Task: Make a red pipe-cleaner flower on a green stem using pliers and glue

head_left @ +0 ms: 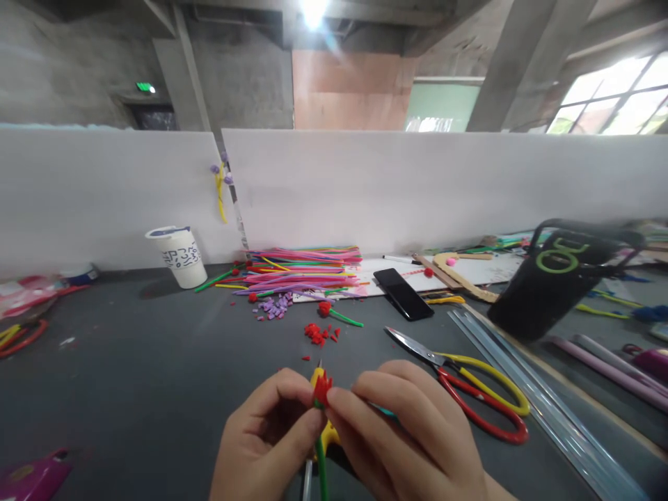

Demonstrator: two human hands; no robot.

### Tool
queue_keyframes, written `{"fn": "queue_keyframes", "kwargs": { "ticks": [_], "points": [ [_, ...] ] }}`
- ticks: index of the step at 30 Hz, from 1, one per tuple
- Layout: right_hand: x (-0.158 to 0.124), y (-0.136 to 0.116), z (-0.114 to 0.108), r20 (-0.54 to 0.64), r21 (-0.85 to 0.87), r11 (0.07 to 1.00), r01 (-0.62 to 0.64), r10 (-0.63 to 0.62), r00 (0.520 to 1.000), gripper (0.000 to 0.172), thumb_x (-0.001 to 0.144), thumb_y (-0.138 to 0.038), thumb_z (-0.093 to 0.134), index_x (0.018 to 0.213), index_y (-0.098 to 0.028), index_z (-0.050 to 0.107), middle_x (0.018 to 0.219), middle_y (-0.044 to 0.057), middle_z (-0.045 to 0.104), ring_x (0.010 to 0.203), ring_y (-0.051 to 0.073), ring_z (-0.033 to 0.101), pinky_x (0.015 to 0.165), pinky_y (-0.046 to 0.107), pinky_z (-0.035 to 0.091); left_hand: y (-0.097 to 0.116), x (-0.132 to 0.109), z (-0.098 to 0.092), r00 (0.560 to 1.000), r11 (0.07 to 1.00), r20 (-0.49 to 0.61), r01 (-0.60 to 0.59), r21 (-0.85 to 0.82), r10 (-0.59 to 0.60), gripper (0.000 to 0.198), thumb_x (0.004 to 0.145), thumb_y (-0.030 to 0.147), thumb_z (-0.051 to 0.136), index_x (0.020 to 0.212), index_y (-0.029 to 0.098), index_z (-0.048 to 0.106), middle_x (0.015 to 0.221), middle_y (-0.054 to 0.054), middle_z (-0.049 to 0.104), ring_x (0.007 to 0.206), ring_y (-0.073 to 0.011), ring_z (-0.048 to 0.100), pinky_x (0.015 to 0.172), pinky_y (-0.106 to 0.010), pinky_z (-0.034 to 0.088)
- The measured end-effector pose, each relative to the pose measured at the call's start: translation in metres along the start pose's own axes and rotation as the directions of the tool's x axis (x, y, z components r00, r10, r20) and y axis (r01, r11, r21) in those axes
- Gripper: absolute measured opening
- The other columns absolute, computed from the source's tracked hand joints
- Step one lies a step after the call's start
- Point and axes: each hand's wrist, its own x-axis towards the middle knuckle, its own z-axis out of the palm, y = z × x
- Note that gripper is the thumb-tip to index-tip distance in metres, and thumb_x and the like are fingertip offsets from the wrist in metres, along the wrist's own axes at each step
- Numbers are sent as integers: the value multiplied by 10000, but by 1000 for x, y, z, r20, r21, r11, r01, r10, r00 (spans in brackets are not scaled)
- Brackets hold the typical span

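Observation:
Between my hands is a small red craft flower [322, 387] with pointed petals on a green stem [321, 463]. My left hand [268, 435] pinches it at its base, thumb and forefinger closed. The fingertips of my right hand [410, 431] press on the right side of its petals; whether they pinch a loose piece is hidden. Just behind and below it, a yellow glue gun [330, 440] is partly covered by my hands, its tip pointing away. Loose red bits [315, 333] and a finished-looking red flower [324, 308] on a green stem lie beyond my fingers.
Red-and-yellow-handled scissors [470, 379] and clear sticks [547, 410] lie at right, near a black tumbler [547, 282]. Behind are a phone [403, 293], colourful craft stems [303, 268], purple bits [275, 306] and a white cup [180, 257]. A white partition [417, 195] bounds the back.

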Motion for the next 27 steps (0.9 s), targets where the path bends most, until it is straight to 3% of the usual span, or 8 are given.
{"fn": "queue_keyframes", "kwargs": {
  "ticks": [6, 11, 18, 27],
  "points": [
    [0, 0, -3, 6, -33, 999, 36, -36, 999, 107, 833, -63, 562, 871, -114, 649, 683, 29, 622, 585, 126, 530, 528, 266, 467, 4, -4, 4, 999, 999, -25, -42, 29, 42, 170, 588, 303, 818, 598, 187, 694, 614, 14, 601, 569, -109, 533, 533, -167, 429],
    [-2, -1, -3, 31, 39, 999, -1, 0, 1000, 138, 827, -63, 550, 911, -123, 643, 686, 34, 630, 574, 127, 536, 523, 261, 480, 5, -4, 4, 999, 998, -23, -46, 43, 47, 165, 600, 309, 811, 592, 192, 694, 616, 8, 594, 581, -123, 528, 550, -190, 428],
    [-2, -4, -1, 17, 36, 997, -67, 67, 998, 145, 834, -43, 527, 890, -134, 626, 671, 33, 621, 600, 139, 542, 573, 263, 494, 4, -4, 2, 999, 996, 10, -51, 67, 51, 167, 624, 322, 795, 606, 193, 691, 616, 11, 570, 561, -113, 497, 538, -197, 406],
    [-1, 3, -2, 27, 77, 997, -17, 15, 1000, 161, 833, -39, 524, 921, -114, 637, 706, 47, 637, 607, 137, 526, 564, 259, 489, 4, -3, 3, 999, 999, 16, -29, 44, 29, 159, 619, 308, 800, 602, 192, 693, 602, 25, 551, 525, -88, 459, 479, -174, 366]
  ]
}}
